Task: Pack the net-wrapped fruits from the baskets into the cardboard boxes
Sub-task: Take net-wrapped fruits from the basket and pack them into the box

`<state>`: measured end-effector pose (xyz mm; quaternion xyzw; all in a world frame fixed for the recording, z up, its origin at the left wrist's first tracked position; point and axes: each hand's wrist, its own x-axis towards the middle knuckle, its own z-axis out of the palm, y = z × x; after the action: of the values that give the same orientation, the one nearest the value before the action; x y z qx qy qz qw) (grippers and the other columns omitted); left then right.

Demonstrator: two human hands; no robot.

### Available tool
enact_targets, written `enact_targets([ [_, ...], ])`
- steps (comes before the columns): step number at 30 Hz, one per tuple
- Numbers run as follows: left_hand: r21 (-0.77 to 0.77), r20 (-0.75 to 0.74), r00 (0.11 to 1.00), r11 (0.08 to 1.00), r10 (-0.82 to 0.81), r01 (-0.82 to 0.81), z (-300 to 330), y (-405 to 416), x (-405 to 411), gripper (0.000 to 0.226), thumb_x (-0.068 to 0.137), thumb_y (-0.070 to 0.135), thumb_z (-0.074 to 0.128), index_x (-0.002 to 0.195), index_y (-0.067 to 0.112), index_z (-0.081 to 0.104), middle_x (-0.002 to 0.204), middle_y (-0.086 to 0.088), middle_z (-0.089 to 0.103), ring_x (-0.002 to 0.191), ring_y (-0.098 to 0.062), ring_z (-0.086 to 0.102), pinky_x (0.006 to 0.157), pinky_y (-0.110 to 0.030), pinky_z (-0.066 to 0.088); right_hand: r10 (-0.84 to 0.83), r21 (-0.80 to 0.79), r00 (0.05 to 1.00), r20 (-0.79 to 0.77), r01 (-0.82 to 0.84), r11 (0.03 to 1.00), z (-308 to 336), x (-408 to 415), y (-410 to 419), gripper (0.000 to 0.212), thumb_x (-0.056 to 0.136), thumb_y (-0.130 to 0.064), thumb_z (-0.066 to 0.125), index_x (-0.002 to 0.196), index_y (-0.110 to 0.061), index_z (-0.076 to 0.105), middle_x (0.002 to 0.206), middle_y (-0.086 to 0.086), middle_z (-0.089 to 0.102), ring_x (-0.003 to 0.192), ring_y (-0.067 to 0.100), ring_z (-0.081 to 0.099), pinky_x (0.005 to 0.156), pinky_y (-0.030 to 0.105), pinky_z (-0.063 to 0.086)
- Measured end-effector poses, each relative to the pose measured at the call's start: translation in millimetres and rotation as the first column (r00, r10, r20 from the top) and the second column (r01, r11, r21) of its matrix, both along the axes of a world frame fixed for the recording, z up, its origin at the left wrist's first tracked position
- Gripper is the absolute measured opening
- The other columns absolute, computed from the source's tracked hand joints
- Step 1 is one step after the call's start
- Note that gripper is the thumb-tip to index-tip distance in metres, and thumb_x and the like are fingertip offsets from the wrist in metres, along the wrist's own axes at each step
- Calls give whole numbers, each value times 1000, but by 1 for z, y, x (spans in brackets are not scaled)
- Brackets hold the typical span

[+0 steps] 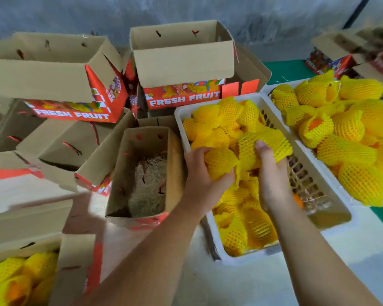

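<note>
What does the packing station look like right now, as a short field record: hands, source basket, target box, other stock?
left hand: grips a yellow foam-netted fruit
right hand: grips another yellow netted fruit
source: near white plastic basket, partly full of netted fruits
target: open cardboard box beside the basket, straw padding only, no fruit
other stock: second white basket heaped with netted fruits; filled box at lower left; empty "FRESH FRUIT" boxes behind
</note>
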<state>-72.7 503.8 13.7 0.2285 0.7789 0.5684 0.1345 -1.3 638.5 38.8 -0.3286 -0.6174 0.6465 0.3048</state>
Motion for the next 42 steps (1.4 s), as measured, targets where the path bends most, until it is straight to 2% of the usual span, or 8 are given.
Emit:
enact_targets([
  [9,161,153,987,985,39,-64,11,-213,7,51,73,45,69,116,62,48,108,27,65,94,0,67,72,-19,54,306,-150,943,-131,-324,934,19,-40,-214,54,80,-42,77,120,-8,65,111,17,73,106,29,71,85,42,59],
  [16,114,440,872,949,216,-293,7,-412,-39,57,62,58,69,116,43,62,97,14,75,73,-6,73,58,-20,54,464,-474,851,-248,-524,708,2,-81,-384,69,83,-17,65,145,-4,38,123,21,64,104,26,68,82,39,57],
  [23,19,642,635,819,430,-574,-11,-533,-78,54,75,59,76,121,42,54,107,5,71,60,-6,69,46,-19,48,635,-219,519,572,-650,728,-36,-86,-460,28,83,-41,78,100,-23,66,80,2,72,63,17,65,63,33,56],
  [29,-47,729,557,841,398,-540,-30,-534,-76,42,86,47,78,121,42,57,102,5,75,69,-18,68,47,-19,43,331,-136,134,934,-723,678,-65,-113,-484,49,83,-55,63,116,-20,53,104,6,69,93,25,68,73,29,56],
  [32,-91,755,534,867,381,-490,-37,-538,-74,51,81,51,81,125,42,55,106,3,74,74,-20,71,51,-22,44,171,-5,157,973,-723,691,-69,-112,-486,74,90,-66,51,143,-15,45,141,16,56,126,36,55,100,42,47],
  [36,-33,828,513,932,227,-360,-37,-533,-76,76,68,67,79,131,38,50,119,1,68,86,-21,70,61,-26,45,231,271,550,803,-682,679,-58,-94,-493,40,93,-58,54,120,-29,61,126,3,64,122,32,56,105,45,44],
  [39,157,880,473,969,-51,-188,-28,-525,-76,63,83,73,53,128,30,62,113,-4,72,83,-23,67,72,-31,48,624,-152,626,468,-638,755,-43,-84,-514,50,79,-68,63,118,-37,64,111,-11,74,109,11,68,103,41,52],
  [42,217,819,541,976,-189,13,-24,-517,-77,49,103,62,26,132,40,58,125,8,70,99,-31,74,87,-36,53,575,-204,738,353,-539,817,-44,-80,-514,54,72,-58,73,119,-33,64,108,-3,76,106,17,71,98,44,56],
])
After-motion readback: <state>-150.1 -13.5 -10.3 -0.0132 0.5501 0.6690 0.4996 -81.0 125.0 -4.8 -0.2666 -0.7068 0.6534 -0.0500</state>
